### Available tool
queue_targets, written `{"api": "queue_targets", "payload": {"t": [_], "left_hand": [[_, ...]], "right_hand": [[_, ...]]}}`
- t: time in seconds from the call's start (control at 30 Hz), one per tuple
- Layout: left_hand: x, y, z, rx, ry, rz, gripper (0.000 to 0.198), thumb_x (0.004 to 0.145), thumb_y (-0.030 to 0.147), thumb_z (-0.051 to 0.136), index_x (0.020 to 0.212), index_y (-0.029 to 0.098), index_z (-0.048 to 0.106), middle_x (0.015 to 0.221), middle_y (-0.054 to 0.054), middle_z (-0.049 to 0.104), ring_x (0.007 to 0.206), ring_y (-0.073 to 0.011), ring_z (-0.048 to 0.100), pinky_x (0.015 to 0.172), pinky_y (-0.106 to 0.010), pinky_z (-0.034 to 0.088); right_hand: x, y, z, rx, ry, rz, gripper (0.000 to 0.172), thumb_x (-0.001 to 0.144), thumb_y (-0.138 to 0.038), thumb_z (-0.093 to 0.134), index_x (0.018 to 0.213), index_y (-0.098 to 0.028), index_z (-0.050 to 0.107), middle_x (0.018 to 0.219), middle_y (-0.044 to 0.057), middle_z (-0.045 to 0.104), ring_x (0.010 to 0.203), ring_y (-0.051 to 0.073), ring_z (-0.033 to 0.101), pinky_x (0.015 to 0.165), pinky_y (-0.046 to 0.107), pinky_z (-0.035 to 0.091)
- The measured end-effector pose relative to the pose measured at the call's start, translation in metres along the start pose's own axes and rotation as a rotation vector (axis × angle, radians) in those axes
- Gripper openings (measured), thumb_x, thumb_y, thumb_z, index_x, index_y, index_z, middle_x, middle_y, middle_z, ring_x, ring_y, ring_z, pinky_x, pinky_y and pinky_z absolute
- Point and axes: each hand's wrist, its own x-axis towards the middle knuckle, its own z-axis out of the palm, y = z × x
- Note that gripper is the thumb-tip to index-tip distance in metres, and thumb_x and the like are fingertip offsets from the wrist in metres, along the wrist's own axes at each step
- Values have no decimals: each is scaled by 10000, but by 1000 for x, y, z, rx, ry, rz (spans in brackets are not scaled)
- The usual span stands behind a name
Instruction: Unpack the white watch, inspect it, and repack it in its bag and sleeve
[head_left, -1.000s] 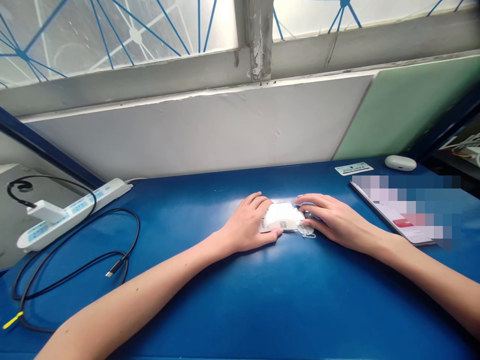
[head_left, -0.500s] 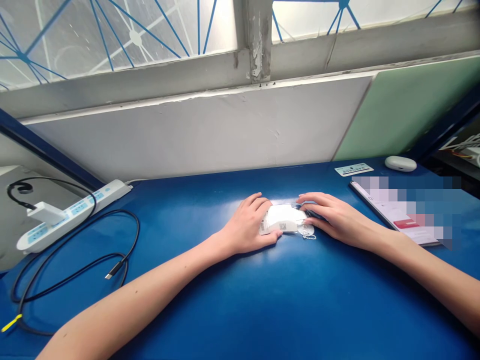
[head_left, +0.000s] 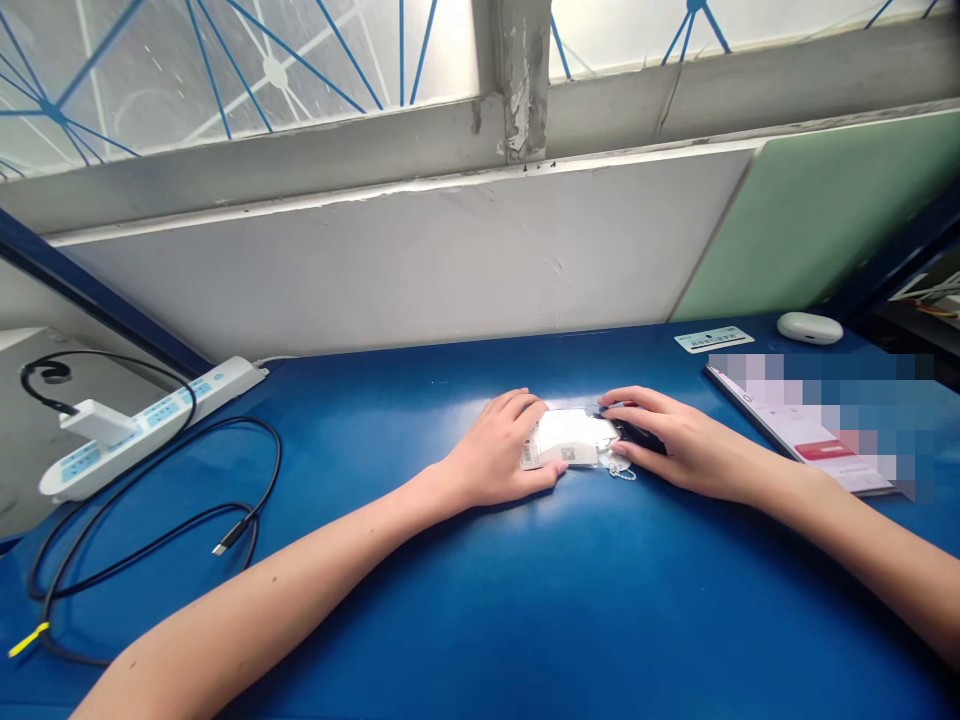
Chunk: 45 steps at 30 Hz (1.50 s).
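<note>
ok so you've got a flat white packet (head_left: 574,437) with a grey printed square and some clear plastic at its edges, lying on the shiny blue tabletop (head_left: 480,620). call that packet the middle of the clock, 12 pointing away from you. your bare left hand (head_left: 504,455) comes in from 9 and holds it across, fingers on the far edge, thumb on the near one. your bare right hand (head_left: 666,435) is at 3, fingers curled fairly narrow around a smooth black object (head_left: 641,436), but honestly i can't tell if that's pinched or just covered. there's a small pale beaded chain (head_left: 625,475) at about 4, just beside your right thumb, and that's the bit i'd worry about: if it's hooked onto anything under your fingers, a quick tug towards 3 could snag it and drag the packet along. too light with the left thumb and the packet might skid on that glossy top; too heavy and the thin plastic could crease. also, the looped black cable (head_left: 280,455) over at 9 runs close to your left forearm, so a careless elbow could pull it.
</note>
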Motion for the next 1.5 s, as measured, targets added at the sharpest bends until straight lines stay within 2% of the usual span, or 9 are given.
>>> {"api": "queue_targets", "payload": {"t": [0.3, 0.43, 0.67, 0.83, 1.03, 1.2, 1.37, 1.5], "left_hand": [[1, 1, 2, -29, 8, 33, 531, 819, 453, 679, 1226, 142, 538, 1276, -189, 602, 1328, -370, 474, 1115, -534, 406], [1, 2, 1, -18, 22, 19, 499, 813, 447, 678, 1212, 181, 541, 1252, -154, 618, 1300, -367, 500, 1102, -541, 414], [1, 2, 2, 4, 27, 10, 494, 805, 448, 685, 1195, 169, 566, 1265, -152, 619, 1281, -358, 518, 1097, -513, 432], [1, 0, 2, 18, 23, 15, 517, 805, 466, 684, 1197, 147, 576, 1287, -164, 615, 1284, -360, 514, 1107, -518, 423], [1, -1, 1, 5, 21, 25, 520, 807, 464, 683, 1207, 148, 579, 1274, -165, 621, 1285, -355, 508, 1106, -513, 422], [1, -1, -1, -22, 9, 25, 527, 812, 473, 672, 1235, 175, 575, 1291, -163, 601, 1299, -361, 500, 1095, -521, 424], [1, 0, -3, -26, -5, 52, 536, 813, 498, 660, 1233, 176, 578, 1297, -167, 592, 1292, -368, 506, 1089, -525, 423], [0, 0, -1, 0, -3, 54, 550, 819, 498, 660, 1232, 146, 573, 1304, -187, 588, 1305, -365, 501, 1098, -515, 417]], "right_hand": [[3, -8, 16, 62, 129, 45, 290, 912, -343, 612, 1167, -211, 655, 1325, 155, 627, 1171, 320, 637, 964, 500, 563], [4, -10, 17, 55, 114, 46, 286, 909, -313, 602, 1173, -210, 642, 1317, 156, 627, 1175, 325, 635, 957, 503, 566], [7, -14, 12, 52, 63, 49, 304, 914, -333, 597, 1185, -196, 615, 1303, 152, 629, 1148, 303, 652, 932, 444, 582], [3, -5, 0, -57, 80, 3, 272, 911, -384, 606, 1092, -185, 648, 1309, 170, 620, 1176, 323, 623, 953, 468, 562], [1, -1, -16, -123, 39, 16, 225, 865, -398, 638, 970, -204, 681, 1154, 141, 694, 1035, 322, 678, 860, 465, 580], [2, -7, -9, -109, 96, 2, 285, 855, -410, 651, 1064, -217, 658, 1255, 155, 666, 1079, 334, 665, 875, 492, 566], [3, -11, 0, 68, 27, -28, 247, 910, -354, 599, 1119, -232, 646, 1253, 139, 666, 1045, 286, 680, 827, 421, 593], [3, -11, 1, 76, 6, -13, 274, 942, -371, 571, 1166, -228, 637, 1290, 139, 644, 1105, 285, 661, 886, 426, 583]]}}
